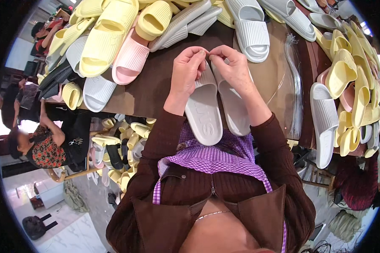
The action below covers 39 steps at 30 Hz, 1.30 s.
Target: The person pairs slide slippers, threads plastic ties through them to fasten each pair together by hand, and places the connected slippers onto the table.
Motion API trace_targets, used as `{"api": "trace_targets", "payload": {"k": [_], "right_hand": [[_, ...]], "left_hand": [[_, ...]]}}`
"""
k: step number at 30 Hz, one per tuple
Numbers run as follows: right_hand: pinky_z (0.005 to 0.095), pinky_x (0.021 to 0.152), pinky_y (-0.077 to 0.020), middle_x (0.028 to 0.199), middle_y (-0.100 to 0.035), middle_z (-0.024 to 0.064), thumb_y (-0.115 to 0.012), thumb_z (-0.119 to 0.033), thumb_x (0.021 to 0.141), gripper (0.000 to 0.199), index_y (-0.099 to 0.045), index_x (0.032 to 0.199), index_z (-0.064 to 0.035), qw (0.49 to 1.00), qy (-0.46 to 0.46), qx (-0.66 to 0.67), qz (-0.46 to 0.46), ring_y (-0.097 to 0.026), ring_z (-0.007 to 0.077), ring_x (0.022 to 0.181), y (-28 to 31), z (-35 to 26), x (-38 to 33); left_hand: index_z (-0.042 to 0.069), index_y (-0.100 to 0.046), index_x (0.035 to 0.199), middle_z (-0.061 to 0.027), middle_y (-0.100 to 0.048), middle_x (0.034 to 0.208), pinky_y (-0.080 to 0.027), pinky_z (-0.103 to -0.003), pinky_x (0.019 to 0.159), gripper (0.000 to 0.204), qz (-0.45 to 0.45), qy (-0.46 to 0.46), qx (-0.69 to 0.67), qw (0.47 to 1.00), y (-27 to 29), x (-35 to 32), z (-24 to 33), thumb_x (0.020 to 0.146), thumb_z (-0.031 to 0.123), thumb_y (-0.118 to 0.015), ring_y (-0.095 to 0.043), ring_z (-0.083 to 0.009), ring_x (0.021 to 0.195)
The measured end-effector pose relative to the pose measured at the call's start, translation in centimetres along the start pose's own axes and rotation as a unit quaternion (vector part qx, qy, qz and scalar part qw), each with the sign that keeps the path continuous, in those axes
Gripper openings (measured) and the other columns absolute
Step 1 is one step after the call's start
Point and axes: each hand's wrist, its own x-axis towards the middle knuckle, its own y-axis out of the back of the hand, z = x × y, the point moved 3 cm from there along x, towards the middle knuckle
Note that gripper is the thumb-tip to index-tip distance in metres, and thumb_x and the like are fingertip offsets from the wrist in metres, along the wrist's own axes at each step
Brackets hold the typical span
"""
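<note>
A pair of light grey slide sandals lies side by side at the table's near edge, the left sandal (204, 114) and the right sandal (236, 110) with their heels toward me. Over their toe ends, my left hand (188, 71) is closed in a pinch. My right hand (234, 69) pinches too, its fingertips almost meeting those of the left. Whatever they hold is too small or thin to make out. The hands partly cover the sandals' straps. To the right lies a bundle of thin, clear strands (297, 88) on brown cardboard (276, 78).
Yellow slides (107, 36), a pink slide (131, 61) and grey slides (250, 31) are heaped along the table's far side. Another mixed heap (354, 84) stands at the right. More slides (126, 143) lie below the table at left, near a seated person (46, 145).
</note>
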Motion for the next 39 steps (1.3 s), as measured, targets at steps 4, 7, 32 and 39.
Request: {"api": "trace_targets", "payload": {"k": [4, 7, 32, 39], "right_hand": [[0.0228, 0.066, -0.0455, 0.075, -0.062, 0.0013, -0.061, -0.004, 0.079, 0.011, -0.064, 0.089, 0.0006, 1.000, 0.004, -0.009, -0.001, -0.055, 0.0073, 0.071, -0.1, 0.0, -0.1], [0.0231, 0.066, -0.0456, 0.075, -0.063, 0.0018, -0.061, -0.004, 0.079, 0.011, -0.064, 0.089, 0.0003, 1.000, 0.000, -0.013, -0.002, -0.055, 0.0077, 0.071, -0.1, 0.2, -0.1], [0.0374, 0.066, -0.0471, 0.091, -0.061, 0.0167, -0.065, -0.012, 0.076, 0.033, -0.056, 0.106, 0.0002, 0.950, -0.110, -0.292, -0.029, -0.058, 0.0352, 0.077, 8.8, -2.7, -6.4], [0.0390, 0.069, -0.0474, 0.091, -0.058, 0.0212, -0.066, -0.014, 0.075, 0.049, -0.049, 0.118, 0.0031, 0.964, -0.171, -0.204, -0.012, -0.058, 0.0346, 0.081, 7.1, -0.1, -11.8]], "left_hand": [[0.004, -0.062, 0.090, 0.0032, -0.050, 0.059, -0.027, -0.017, 0.041, 0.009, 0.002, 0.006, -0.006, 1.000, 0.2, -0.1, -0.1, 0.088, 0.012, -0.057, -0.038, -0.0022, 0.047], [0.004, -0.062, 0.090, 0.0035, -0.050, 0.059, -0.028, -0.017, 0.041, 0.009, 0.000, 0.001, -0.010, 1.000, 0.2, -0.1, -0.1, 0.088, 0.011, -0.057, -0.038, -0.0020, 0.047], [-0.007, -0.048, 0.119, -0.0117, -0.054, 0.105, -0.046, -0.025, 0.065, 0.047, 0.027, -0.181, 0.487, 0.854, 5.7, -5.0, 2.3, 0.079, 0.010, -0.065, -0.054, -0.0122, 0.070], [-0.009, -0.037, 0.125, -0.0130, -0.055, 0.100, -0.045, -0.026, 0.057, 0.061, 0.050, -0.063, 0.354, 0.932, 5.3, -9.4, -1.6, 0.076, 0.012, -0.067, -0.053, -0.0133, 0.064]]}}
